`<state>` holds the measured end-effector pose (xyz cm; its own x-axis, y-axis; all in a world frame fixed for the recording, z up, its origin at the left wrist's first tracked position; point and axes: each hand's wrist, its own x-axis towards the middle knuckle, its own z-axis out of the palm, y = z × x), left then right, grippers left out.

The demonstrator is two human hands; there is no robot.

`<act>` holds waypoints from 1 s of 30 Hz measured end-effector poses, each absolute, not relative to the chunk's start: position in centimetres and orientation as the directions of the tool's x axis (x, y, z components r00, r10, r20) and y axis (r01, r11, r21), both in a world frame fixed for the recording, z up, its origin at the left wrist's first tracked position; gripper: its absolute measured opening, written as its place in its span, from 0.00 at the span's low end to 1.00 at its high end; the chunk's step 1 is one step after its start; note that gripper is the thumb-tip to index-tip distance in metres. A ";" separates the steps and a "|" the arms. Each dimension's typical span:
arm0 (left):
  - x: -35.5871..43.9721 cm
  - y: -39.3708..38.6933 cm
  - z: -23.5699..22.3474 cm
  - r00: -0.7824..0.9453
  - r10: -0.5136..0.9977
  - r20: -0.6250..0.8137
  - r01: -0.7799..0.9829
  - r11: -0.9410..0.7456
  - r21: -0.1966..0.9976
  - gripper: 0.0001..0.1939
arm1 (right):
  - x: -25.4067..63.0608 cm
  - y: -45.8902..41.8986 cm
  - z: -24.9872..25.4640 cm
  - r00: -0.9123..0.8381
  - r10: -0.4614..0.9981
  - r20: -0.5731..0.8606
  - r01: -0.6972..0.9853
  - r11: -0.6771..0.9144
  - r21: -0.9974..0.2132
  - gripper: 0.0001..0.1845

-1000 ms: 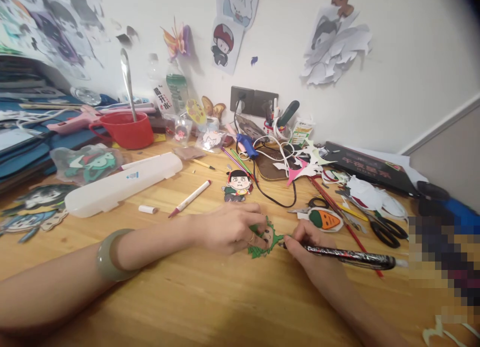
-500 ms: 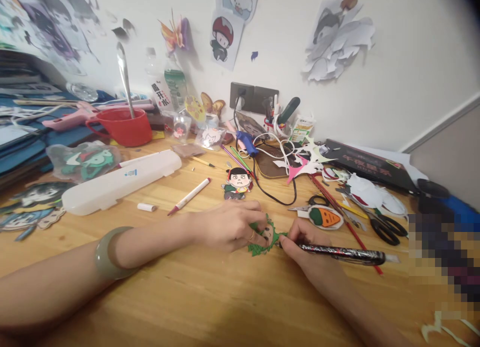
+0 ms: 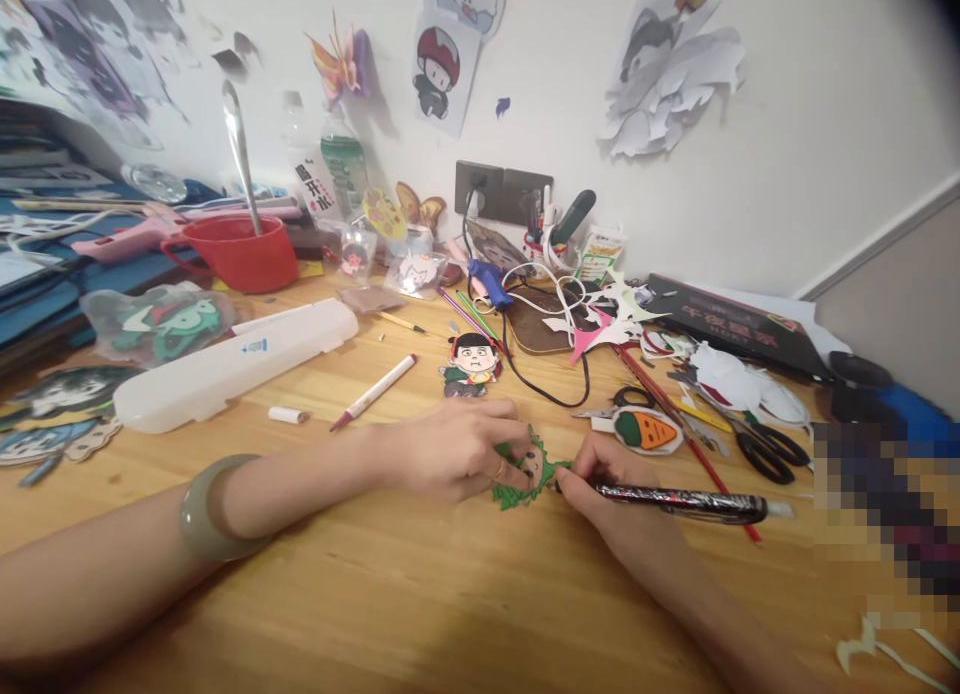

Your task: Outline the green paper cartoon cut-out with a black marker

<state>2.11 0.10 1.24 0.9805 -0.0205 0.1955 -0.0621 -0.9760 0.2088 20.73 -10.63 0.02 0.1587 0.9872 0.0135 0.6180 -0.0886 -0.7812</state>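
A small paper cutout of a cartoon figure with green leafy edges (image 3: 531,467) lies on the table. My left hand (image 3: 457,452), with a ring on one finger and a bangle (image 3: 217,509) at the wrist, presses its bent fingers onto the cutout, hiding part of it. Pinched between the fingers of my right hand (image 3: 611,479) is a black patterned pen (image 3: 682,501), its tip end at the cutout's right edge. Just beyond my left hand lies a dark-haired cartoon cutout (image 3: 470,364). A carrot cutout (image 3: 649,431) is near my right hand.
Scissors (image 3: 772,454) and a red pencil (image 3: 705,464) lie right. An uncapped marker (image 3: 375,392), its cap (image 3: 288,414) and a white pencil case (image 3: 236,364) lie left. Behind are a red mug (image 3: 251,254), a blue glue gun (image 3: 489,284) with a cord, and paper scraps (image 3: 739,379).
The view has shifted slightly. Both hands stay in nearly the same place, the left on the cutout and the right with the pen at its edge.
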 end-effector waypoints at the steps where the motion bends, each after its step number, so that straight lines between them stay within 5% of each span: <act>1: 2.1 0.1 1.2 0.980 -0.021 0.197 -0.062 -0.976 0.208 0.16 | 20.7 -10.6 0.0 0.161 0.987 0.016 0.616 -0.088 -0.783 0.14; 30: 2.0 0.0 1.3 0.981 -0.026 0.193 -0.068 -0.974 0.217 0.16 | 20.7 -10.7 0.0 0.159 0.987 0.005 0.622 -0.096 -0.777 0.14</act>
